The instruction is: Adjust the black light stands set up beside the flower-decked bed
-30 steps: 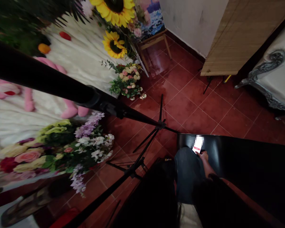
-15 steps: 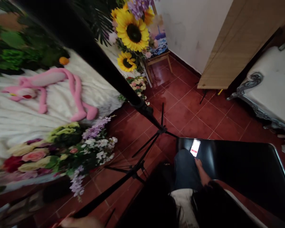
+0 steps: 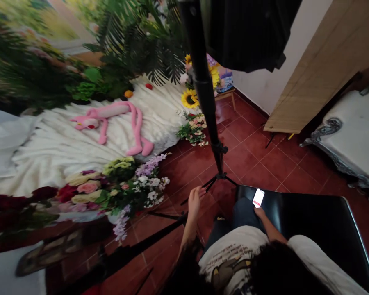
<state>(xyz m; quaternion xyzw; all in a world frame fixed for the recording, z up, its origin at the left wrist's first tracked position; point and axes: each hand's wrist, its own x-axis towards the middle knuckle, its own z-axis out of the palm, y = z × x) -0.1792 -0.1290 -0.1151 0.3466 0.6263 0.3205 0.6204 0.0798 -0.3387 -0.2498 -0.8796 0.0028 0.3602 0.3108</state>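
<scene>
My right hand (image 3: 259,213) is closed around the lower end of a smartphone (image 3: 258,198), held above the black seat beside my leg. Its lit screen shows white with a red bar. My left hand (image 3: 196,197) is raised in front of me with its fingers stretched out and nothing seen in them. Just past its fingertips, a black light stand (image 3: 209,106) rises from spread legs on the floor. I cannot tell whether the fingers touch a leg. Nearer me, a second black stand (image 3: 138,248) slants across the lower left.
A dark equipment head (image 3: 249,32) hangs overhead. Left, a pink plush toy (image 3: 117,110) lies on a white blanket (image 3: 58,151) bordered by artificial flowers (image 3: 89,187). I sit on a black bench (image 3: 310,221). A white sofa (image 3: 356,106) stands right, on red floor tiles (image 3: 249,143).
My left hand has left the slanting black pole at the lower left and moved up and right. My view has turned left, and the tall stand now looks more upright. The phone stays in my right hand.
</scene>
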